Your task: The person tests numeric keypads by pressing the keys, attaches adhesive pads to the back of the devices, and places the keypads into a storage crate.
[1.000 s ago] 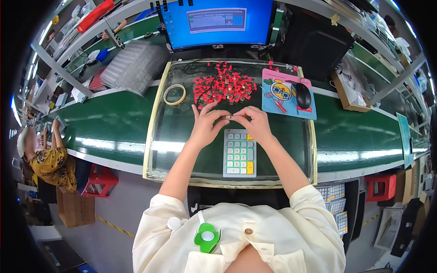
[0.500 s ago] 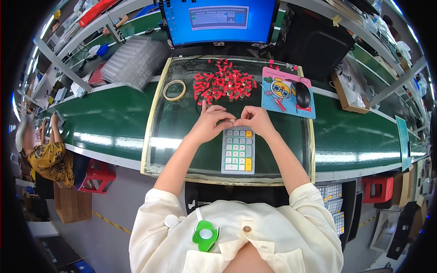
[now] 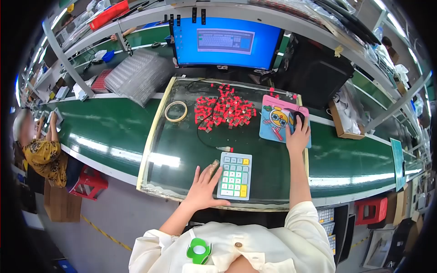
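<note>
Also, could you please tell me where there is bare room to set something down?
On the mat, one bare patch lies between the tape roll and left hand, another between the keypad and right forearm. The green bench left of the mat has room too. It is crowded between tape roll and mouse pad, where the red-capped connectors lie heaped.

Roll of tape (image 3: 175, 120) flat near far left corner of glass mat (image 3: 157, 141). Clear plastic trays (image 3: 136, 76) piled at far edge of green worktop (image 3: 104, 132), left of mat; red tray (image 3: 100, 81) beside them, blue bowl (image 3: 108, 56) behind. Open cardboard box (image 3: 350, 133) with plastic bags at far edge, right of mat. Red bin (image 3: 109, 14) on overhead shelf (image 3: 259, 12), left end. Co-worker (image 3: 43, 159) in yellow patterned top at near edge, left. 2 red stools (image 3: 91, 183) below worktop, 1 per side. Brown carton (image 3: 61, 203) on floor, left.
</note>
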`<state>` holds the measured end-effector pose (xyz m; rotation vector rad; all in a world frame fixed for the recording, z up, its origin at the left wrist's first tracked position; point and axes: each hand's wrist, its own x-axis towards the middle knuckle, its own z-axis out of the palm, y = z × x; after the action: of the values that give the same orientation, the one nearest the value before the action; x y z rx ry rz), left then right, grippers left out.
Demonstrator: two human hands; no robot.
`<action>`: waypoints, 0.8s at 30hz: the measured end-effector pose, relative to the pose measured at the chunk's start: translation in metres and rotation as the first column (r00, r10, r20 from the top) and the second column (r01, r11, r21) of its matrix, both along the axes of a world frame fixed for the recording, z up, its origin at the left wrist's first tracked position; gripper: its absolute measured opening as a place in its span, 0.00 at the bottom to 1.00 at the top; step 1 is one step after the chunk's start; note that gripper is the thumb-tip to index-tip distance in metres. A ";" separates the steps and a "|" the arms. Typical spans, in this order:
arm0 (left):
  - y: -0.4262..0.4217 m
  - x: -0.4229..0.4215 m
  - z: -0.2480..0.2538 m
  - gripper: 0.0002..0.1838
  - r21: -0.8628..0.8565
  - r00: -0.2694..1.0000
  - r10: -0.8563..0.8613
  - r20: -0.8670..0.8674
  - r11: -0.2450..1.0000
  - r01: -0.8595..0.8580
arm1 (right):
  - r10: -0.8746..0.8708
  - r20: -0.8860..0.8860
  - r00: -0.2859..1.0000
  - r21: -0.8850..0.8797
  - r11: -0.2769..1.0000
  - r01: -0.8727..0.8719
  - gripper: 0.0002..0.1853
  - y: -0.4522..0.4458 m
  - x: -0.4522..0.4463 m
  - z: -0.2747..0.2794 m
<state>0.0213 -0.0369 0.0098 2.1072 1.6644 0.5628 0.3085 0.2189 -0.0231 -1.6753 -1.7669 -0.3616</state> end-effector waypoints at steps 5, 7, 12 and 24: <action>0.003 0.006 -0.003 0.62 0.042 0.988 0.010 -0.152 0.999 -0.003 | -0.057 0.009 0.998 -0.043 0.997 0.057 0.31 0.003 0.000 -0.004; 0.003 0.005 -0.004 0.62 0.033 0.987 0.015 -0.163 0.999 -0.009 | -0.064 0.012 0.998 -0.035 0.997 0.064 0.31 0.004 -0.002 -0.004; 0.003 0.006 0.001 0.61 0.060 0.984 0.016 -0.179 0.998 -0.005 | 0.008 0.256 0.967 0.227 0.972 -0.068 0.24 -0.026 -0.019 0.024; 0.002 0.005 -0.006 0.59 0.097 0.994 0.042 -0.103 0.995 -0.032 | 0.669 0.092 0.737 -0.452 0.688 -0.568 0.30 -0.246 -0.075 0.072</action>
<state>0.0264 -0.0347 0.0034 2.2120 1.7698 0.5620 0.2335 -0.0271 0.0486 -1.1682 -2.6168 0.1241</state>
